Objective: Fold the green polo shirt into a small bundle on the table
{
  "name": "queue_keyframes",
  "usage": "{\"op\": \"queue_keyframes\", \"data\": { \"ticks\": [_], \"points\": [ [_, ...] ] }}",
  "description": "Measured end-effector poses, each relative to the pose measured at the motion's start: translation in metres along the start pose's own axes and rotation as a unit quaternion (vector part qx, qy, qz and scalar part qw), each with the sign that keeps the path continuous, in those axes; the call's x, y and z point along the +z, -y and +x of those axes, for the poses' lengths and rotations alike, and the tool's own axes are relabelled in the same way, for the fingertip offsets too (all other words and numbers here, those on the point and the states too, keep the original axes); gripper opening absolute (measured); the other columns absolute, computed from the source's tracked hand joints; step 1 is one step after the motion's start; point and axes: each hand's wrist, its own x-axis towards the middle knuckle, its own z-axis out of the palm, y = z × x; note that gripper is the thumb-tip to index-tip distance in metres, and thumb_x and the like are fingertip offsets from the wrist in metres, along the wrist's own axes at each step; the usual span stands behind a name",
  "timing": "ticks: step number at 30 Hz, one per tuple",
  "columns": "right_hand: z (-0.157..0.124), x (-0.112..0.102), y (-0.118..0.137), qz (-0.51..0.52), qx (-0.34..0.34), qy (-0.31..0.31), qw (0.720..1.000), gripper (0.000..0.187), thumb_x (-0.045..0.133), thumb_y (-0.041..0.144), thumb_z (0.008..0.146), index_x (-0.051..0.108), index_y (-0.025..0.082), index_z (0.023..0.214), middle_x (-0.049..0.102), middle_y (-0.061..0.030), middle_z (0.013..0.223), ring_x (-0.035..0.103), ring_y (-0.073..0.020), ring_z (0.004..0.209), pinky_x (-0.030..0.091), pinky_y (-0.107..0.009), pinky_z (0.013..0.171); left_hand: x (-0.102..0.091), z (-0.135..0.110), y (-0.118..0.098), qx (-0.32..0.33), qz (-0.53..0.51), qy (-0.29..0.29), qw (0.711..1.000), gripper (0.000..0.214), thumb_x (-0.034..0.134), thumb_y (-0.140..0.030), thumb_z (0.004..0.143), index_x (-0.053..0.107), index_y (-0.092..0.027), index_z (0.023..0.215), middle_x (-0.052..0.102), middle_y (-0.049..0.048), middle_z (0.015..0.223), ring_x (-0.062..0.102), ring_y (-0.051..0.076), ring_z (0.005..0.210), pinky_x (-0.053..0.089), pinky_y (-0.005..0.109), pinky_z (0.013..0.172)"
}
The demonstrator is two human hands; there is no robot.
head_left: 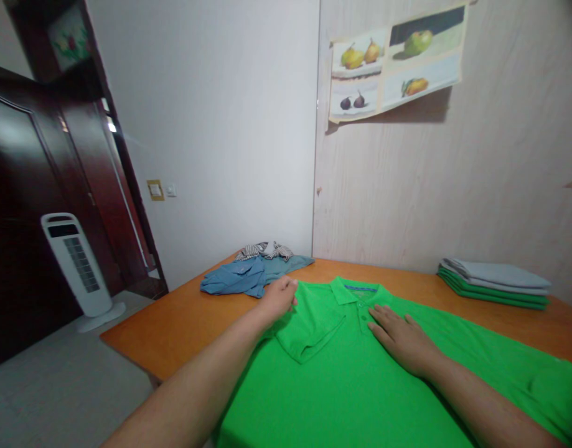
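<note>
A green polo shirt [342, 386] lies front up on the orange tabletop [173, 323], its collar [348, 289] pointing to 12 o'clock and its body running down toward 6 o'clock, between the person's two forearms. The left hand [279, 297] sits at the shirt's shoulder edge, at about 10 o'clock from the collar, with its fingers curled in and touching the fabric; seen from behind, it cannot be told whether they pinch the cloth or only rest on it. Just at 5 o'clock from that hand, one short sleeve [309, 333] is folded inward across the chest. The right hand [400, 339] lies released and flat, palm down with fingers spread, pressing on the chest just at 4 o'clock from the button placket. The two hands are well apart, with the collar between them. At 11 o'clock from the left hand, near the tabletop's far corner, a crumpled blue garment [241, 277] lies with a striped cloth [264, 250] on top of it. At 2 o'clock from the right hand, against the wall, a stack of folded shirts [493, 283] rests on the tabletop, grey ones above green ones. On the floor at 9 o'clock stands a white tower fan [78, 267], and a fruit poster [398, 59] hangs on the wall at 12 o'clock.
</note>
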Motion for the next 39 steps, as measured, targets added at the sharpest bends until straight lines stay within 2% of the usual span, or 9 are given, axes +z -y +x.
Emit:
{"op": "queue_keyframes", "data": {
  "ticks": [3,7,11,16,19,22,28,35,39],
  "points": [
    [0.0,0.001,-0.001,-0.004,-0.001,-0.004,1.0,0.073,0.019,0.066,0.097,0.043,0.023,0.151,0.032,-0.007,0.161,0.026,-0.0292,0.149,0.02,-0.059,0.119,-0.015,0.006,0.01,0.0,0.025,-0.057,0.998,0.032,0.037,-0.038,0.099,0.051,-0.021,0.075,0.059,-0.0001,0.066,0.057,0.015,0.063,0.042,0.024,0.06],
    [0.001,0.003,-0.002,-0.003,-0.002,-0.004,1.0,0.073,0.019,0.066,0.097,0.043,0.024,0.151,0.032,-0.0069,0.16,0.026,-0.0291,0.149,0.021,-0.059,0.118,-0.02,0.001,0.023,0.015,0.066,-0.081,0.994,0.023,0.045,-0.029,0.094,0.054,-0.021,0.074,0.061,0.0016,0.073,0.059,0.02,0.078,0.043,0.028,0.07],
    [0.001,0.003,-0.003,-0.009,-0.002,0.0,1.0,0.073,0.018,0.066,0.097,0.042,0.023,0.152,0.031,-0.0063,0.161,0.026,-0.0285,0.149,0.022,-0.059,0.118,-0.014,-0.015,0.028,0.06,0.138,-0.037,0.988,0.019,0.047,-0.027,0.094,0.061,-0.021,0.083,0.067,0.0043,0.087,0.059,0.021,0.088,0.043,0.03,0.077],
    [0.001,0.002,-0.002,-0.013,-0.002,0.006,1.0,0.073,0.018,0.065,0.097,0.041,0.023,0.152,0.03,-0.0065,0.161,0.026,-0.0279,0.149,0.021,-0.058,0.119,-0.01,-0.037,0.025,0.138,0.293,0.052,0.945,0.017,0.055,-0.035,0.092,0.065,-0.023,0.099,0.067,0.0079,0.106,0.058,0.027,0.105,0.04,0.036,0.089],
    [0.0,0.0,-0.001,-0.011,-0.002,0.007,1.0,0.073,0.018,0.066,0.097,0.041,0.022,0.152,0.03,-0.0064,0.161,0.025,-0.0281,0.149,0.021,-0.059,0.119,-0.013,-0.043,0.024,0.134,0.343,0.076,0.927,0.02,0.056,-0.039,0.092,0.064,-0.025,0.103,0.066,0.0086,0.111,0.056,0.029,0.111,0.038,0.041,0.094],
    [0.0,0.0,0.0,-0.006,-0.001,0.005,1.0,0.073,0.018,0.066,0.097,0.042,0.023,0.152,0.031,-0.0063,0.161,0.026,-0.0286,0.149,0.021,-0.059,0.118,-0.018,-0.043,0.022,0.123,0.361,0.076,0.921,0.02,0.056,-0.041,0.091,0.065,-0.026,0.101,0.066,0.0087,0.11,0.055,0.031,0.112,0.036,0.044,0.097],
    [0.0,0.0,0.001,-0.001,0.001,-0.005,1.0,0.072,0.019,0.066,0.097,0.043,0.024,0.151,0.033,-0.0067,0.16,0.027,-0.0293,0.149,0.02,-0.059,0.119,-0.013,-0.019,0.014,0.125,0.371,0.046,0.919,0.019,0.057,-0.038,0.09,0.066,-0.022,0.092,0.067,0.0113,0.1,0.06,0.033,0.103,0.04,0.045,0.093],
    [0.001,0.0,0.001,-0.011,0.002,0.01,1.0,0.073,0.018,0.066,0.098,0.04,0.024,0.153,0.03,-0.005,0.161,0.025,-0.0275,0.15,0.02,-0.058,0.119,0.024,0.027,0.007,0.099,0.37,0.023,0.923,0.025,0.047,-0.028,0.094,0.07,-0.019,0.092,0.068,0.0151,0.102,0.063,0.03,0.098,0.045,0.038,0.086],
    [-0.001,-0.003,0.003,-0.01,0.003,0.011,1.0,0.072,0.019,0.065,0.098,0.04,0.024,0.153,0.031,-0.0048,0.161,0.024,-0.027,0.15,0.019,-0.057,0.12,0.043,0.036,0.014,0.085,0.377,0.024,0.922,0.025,0.046,-0.021,0.093,0.071,-0.017,0.092,0.069,0.0163,0.104,0.063,0.029,0.099,0.045,0.035,0.087]
  ]
}}
